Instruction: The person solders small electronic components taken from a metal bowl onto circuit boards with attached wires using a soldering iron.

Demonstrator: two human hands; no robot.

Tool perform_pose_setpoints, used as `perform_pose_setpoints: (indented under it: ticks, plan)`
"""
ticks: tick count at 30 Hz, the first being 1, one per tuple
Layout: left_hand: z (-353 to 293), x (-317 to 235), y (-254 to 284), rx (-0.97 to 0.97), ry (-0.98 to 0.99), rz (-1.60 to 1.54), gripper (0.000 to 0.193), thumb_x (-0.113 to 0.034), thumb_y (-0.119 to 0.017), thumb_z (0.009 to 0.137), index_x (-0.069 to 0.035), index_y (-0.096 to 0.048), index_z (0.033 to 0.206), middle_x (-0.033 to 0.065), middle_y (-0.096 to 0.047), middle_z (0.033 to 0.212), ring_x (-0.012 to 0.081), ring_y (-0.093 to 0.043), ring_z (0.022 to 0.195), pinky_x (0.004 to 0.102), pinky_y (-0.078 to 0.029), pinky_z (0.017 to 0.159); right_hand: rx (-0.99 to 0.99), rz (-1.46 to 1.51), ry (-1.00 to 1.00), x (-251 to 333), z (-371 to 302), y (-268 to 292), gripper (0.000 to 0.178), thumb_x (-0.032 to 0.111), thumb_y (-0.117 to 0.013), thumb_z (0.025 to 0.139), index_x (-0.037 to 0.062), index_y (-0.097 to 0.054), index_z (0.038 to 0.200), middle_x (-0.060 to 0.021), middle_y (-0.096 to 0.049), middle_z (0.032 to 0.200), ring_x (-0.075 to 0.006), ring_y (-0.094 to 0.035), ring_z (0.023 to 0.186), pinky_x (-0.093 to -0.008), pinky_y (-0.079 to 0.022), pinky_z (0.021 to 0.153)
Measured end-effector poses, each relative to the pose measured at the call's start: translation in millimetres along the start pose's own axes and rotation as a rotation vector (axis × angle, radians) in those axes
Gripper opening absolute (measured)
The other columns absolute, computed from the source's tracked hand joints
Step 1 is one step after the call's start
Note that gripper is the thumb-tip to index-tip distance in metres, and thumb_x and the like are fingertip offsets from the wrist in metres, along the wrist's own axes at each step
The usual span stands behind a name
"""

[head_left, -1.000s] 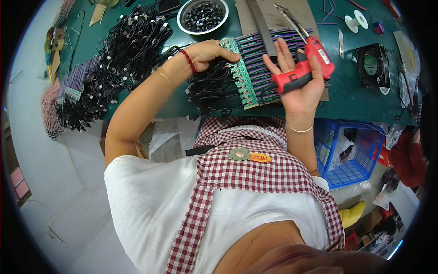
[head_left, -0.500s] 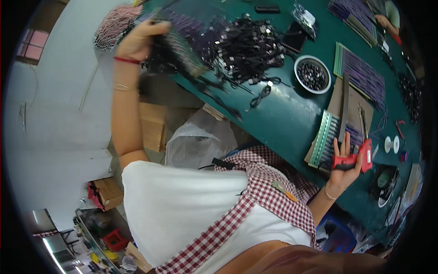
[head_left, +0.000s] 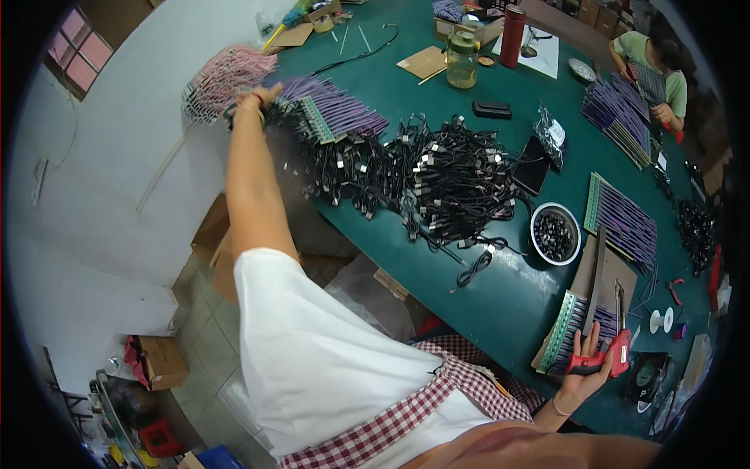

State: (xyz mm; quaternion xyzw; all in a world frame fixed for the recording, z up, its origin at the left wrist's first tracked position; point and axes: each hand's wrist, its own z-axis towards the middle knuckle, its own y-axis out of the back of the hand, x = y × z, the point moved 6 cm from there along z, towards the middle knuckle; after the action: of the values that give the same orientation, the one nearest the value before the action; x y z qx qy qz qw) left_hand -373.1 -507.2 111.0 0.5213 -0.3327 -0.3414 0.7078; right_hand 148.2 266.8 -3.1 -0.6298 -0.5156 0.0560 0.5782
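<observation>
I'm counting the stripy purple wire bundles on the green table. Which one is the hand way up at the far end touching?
The left hand touches the purple bundle with the green strip at the table's far-left corner, beside the pink wires. The other purple bundles lie far off to the right.

My left arm is stretched out straight, far ahead and to the side, my left hand (head_left: 254, 98) palm down with fingers curled. My right hand (head_left: 587, 375) stays close, palm up, fingers wrapped shut.

White short-sleeved shirt (head_left: 312, 344), red-and-white checked apron (head_left: 437, 399), thin bracelet (head_left: 559, 409) at right wrist.
</observation>
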Motion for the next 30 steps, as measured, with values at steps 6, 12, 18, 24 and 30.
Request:
perform_pose_setpoints:
  ticks: [6,12,18,24,30]
  plan:
    - [5.8,-64.6,-12.6,0.082,-0.325,-0.512,0.057,-0.030,-0.060,0.073,-0.006,-0.048,0.124,0.0170,-0.052,0.123,0.0289,-0.048,0.116,0.0354,-0.037,0.096,-0.095,-0.053,0.081,-0.3,-6.0,-4.0,0.046,0.021,-0.048,0.088,0.0094,-0.032,0.130,-0.0276,-0.032,0.134,-0.0319,-0.028,0.130,-0.0516,-0.029,0.102]
    - [11.9,-21.4,-6.1,-0.051,-0.399,-0.977,0.045,-0.002,-0.053,0.068,-0.006,-0.058,0.113,0.0128,-0.060,0.112,0.0190,-0.056,0.105,0.0276,-0.040,0.091,-0.136,-0.056,0.093,2.3,-6.5,-4.0,0.051,0.020,-0.046,0.089,0.0091,-0.026,0.135,-0.0267,-0.034,0.133,-0.0316,-0.029,0.130,-0.0504,-0.029,0.102]
    - [33.9,-28.8,-16.4,-0.220,-0.332,-0.498,0.036,-0.023,-0.052,0.076,-0.019,-0.062,0.110,0.0115,-0.061,0.108,0.0255,-0.056,0.100,0.0269,-0.043,0.087,-0.175,-0.026,0.067,5.6,-4.7,1.4,0.047,0.022,-0.047,0.089,0.0086,-0.031,0.131,-0.0261,-0.035,0.133,-0.0309,-0.032,0.128,-0.0492,-0.029,0.103]
    - [54.9,-30.9,-40.6,0.040,-0.042,-0.139,0.051,-0.043,-0.053,0.080,-0.011,-0.053,0.120,0.0223,-0.048,0.122,0.0271,-0.045,0.118,0.0472,-0.029,0.098,-0.098,-0.005,0.067,5.7,-7.9,8.9,0.031,0.022,-0.050,0.087,0.0049,-0.041,0.112,-0.0261,-0.036,0.133,-0.0310,-0.031,0.129,-0.0501,-0.028,0.103]
    - [-10.4,-103.6,65.9,-0.401,-0.239,0.134,0.044,-0.040,-0.043,0.087,-0.005,-0.059,0.108,0.0188,-0.060,0.103,0.0255,-0.058,0.097,0.0487,-0.039,0.088,-0.007,-0.004,0.071,-4.6,-5.6,-18.0,0.028,0.015,-0.047,0.087,-0.0017,-0.042,0.109,-0.0298,-0.037,0.129,-0.0345,-0.030,0.128,-0.0576,-0.023,0.103]
